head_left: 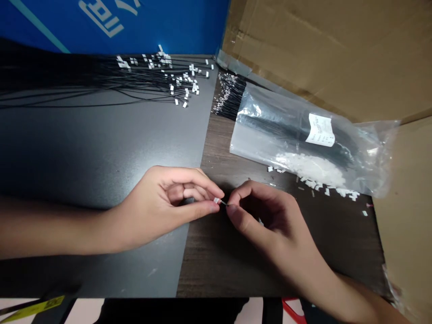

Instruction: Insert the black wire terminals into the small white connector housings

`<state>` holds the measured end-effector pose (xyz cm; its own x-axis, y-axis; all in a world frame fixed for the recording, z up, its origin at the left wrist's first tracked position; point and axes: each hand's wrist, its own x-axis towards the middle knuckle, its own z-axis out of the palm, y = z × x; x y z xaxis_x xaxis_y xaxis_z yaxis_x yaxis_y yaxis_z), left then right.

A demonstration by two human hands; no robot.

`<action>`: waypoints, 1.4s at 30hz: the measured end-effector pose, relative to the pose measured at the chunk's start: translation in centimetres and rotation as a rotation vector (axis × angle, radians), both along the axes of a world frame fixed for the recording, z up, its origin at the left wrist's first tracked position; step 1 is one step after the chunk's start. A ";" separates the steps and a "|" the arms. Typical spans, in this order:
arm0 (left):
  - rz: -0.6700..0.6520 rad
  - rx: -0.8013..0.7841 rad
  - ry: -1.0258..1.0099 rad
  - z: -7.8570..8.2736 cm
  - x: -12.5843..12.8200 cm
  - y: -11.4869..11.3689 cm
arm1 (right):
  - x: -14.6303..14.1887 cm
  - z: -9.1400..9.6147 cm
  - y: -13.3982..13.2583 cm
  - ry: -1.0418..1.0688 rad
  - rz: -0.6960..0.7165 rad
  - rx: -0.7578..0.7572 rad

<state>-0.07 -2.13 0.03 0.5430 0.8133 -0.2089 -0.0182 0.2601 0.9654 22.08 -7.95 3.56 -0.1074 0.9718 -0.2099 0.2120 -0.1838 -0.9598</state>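
Note:
Between the thumb and index finger of my left hand (178, 193) is a small white connector housing (216, 200). My right hand (266, 216) pinches a thin black wire (223, 203), whose end points at the housing. The two fingertips are close together over the dark wooden tabletop. Whether the wire end sits inside the housing or only touches it I cannot tell. Most of the wire is hidden behind my right fingers.
Black wires with white connectors (182, 83) lie at the back left on a grey mat (101, 144). A clear plastic bag (283, 121) covers more wires with metal tips (226, 92). Loose white housings (313, 168) lie by it. Cardboard (337, 49) walls the back right.

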 end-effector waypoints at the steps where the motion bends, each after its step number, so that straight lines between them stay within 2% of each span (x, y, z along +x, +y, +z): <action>1: -0.003 0.008 0.005 0.0 0.0 0.0 | 0.0 0.0 0.0 -0.004 0.002 0.000; 11: -0.036 0.098 0.083 -0.2 -0.4 -0.1 | -0.2 0.2 0.1 0.007 -0.016 0.007; 18: -0.077 0.257 0.052 -0.1 -0.5 0.0 | -0.1 0.0 0.0 0.022 -0.027 -0.003; 35: -0.035 -0.039 -0.015 0.0 -0.3 0.4 | -0.1 0.2 0.0 -0.009 -0.035 -0.019; 42: -0.013 0.001 -0.067 0.0 0.0 0.6 | -0.1 0.1 0.0 -0.031 -0.014 -0.035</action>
